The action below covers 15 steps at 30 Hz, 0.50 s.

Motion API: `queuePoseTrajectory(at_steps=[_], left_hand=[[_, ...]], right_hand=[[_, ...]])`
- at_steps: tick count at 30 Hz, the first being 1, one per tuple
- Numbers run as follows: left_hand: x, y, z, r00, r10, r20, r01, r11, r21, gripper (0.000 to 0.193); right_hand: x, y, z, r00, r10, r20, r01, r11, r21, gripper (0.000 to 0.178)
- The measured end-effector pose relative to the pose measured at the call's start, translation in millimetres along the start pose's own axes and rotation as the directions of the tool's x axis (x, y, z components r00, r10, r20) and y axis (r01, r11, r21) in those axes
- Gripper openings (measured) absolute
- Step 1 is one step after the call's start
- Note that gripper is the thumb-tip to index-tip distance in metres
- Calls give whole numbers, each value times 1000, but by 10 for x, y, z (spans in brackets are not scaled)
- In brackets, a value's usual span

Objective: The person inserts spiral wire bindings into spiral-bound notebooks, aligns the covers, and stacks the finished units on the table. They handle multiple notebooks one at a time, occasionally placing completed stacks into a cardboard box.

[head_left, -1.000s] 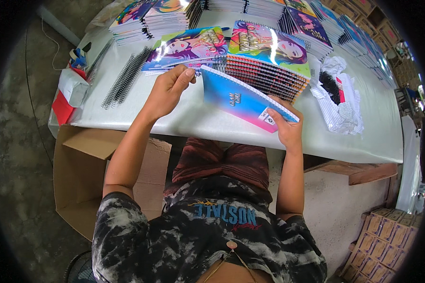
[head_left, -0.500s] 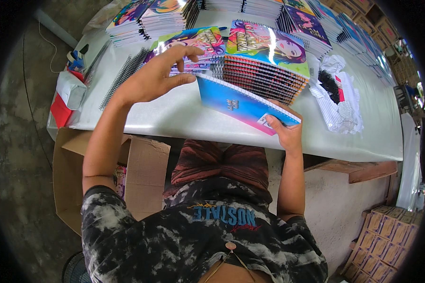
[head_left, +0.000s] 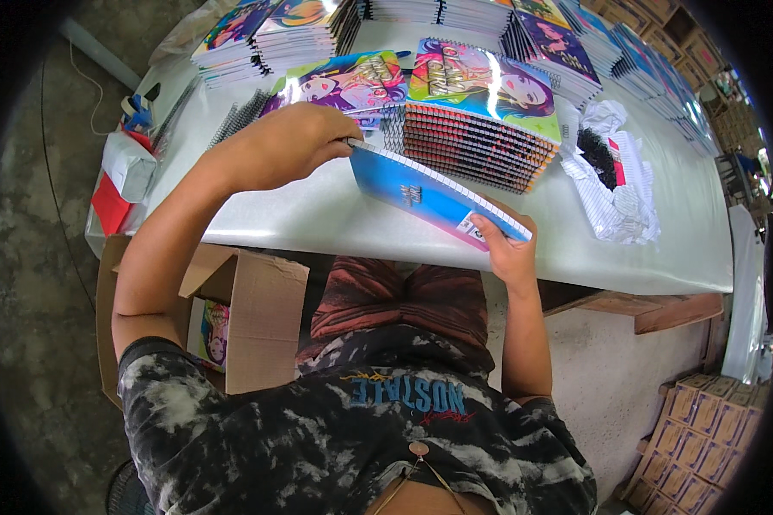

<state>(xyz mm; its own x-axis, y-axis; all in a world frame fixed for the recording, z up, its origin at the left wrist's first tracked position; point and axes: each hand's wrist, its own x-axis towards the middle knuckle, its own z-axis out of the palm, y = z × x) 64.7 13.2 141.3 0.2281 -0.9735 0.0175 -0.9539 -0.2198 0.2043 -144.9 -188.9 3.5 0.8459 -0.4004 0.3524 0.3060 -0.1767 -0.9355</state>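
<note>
My right hand [head_left: 508, 251] grips the lower right end of a notebook [head_left: 404, 190], thumb on its blue and pink back cover. The notebook is tilted over the table's near edge, with a row of punched holes along its upper edge. At its upper left corner my left hand [head_left: 288, 148] is closed, fingertips pinched together; a small dark bit shows there, but what they hold is hidden. Just beyond stands a stack of spiral notebooks [head_left: 481, 81] with colourful illustrated covers. A lower pile of similar notebooks [head_left: 348, 81] lies behind my left hand.
Loose black spiral coils [head_left: 240, 116] lie left of the piles. A white-wrapped packet [head_left: 130, 165] and a blue tape dispenser [head_left: 136, 112] sit at the left. Crumpled paper [head_left: 614, 202] holds black bits at the right. Below the table's left edge stands an open cardboard box [head_left: 266, 318].
My left hand's fingers have closed at the notebook's corner, and its elbow has swung outward to the left. The notebook and my right hand have shifted slightly left.
</note>
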Motion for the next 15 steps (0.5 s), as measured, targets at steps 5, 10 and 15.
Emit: queuePoseTrajectory(at_steps=[5,10,15], left_hand=[[-10,140,69,957,93,-275,-38,979,200,29],[-17,139,80,940,178,-290,-71,937,343,26],[-96,161,-4,996,6,-85,17,964,266,24]], right_hand=[[51,-91,73,992,-113,55,115,992,-46,28],[36,-38,111,978,-186,94,195,977,-91,30],[-17,55,142,961,-270,60,274,957,-94,29]])
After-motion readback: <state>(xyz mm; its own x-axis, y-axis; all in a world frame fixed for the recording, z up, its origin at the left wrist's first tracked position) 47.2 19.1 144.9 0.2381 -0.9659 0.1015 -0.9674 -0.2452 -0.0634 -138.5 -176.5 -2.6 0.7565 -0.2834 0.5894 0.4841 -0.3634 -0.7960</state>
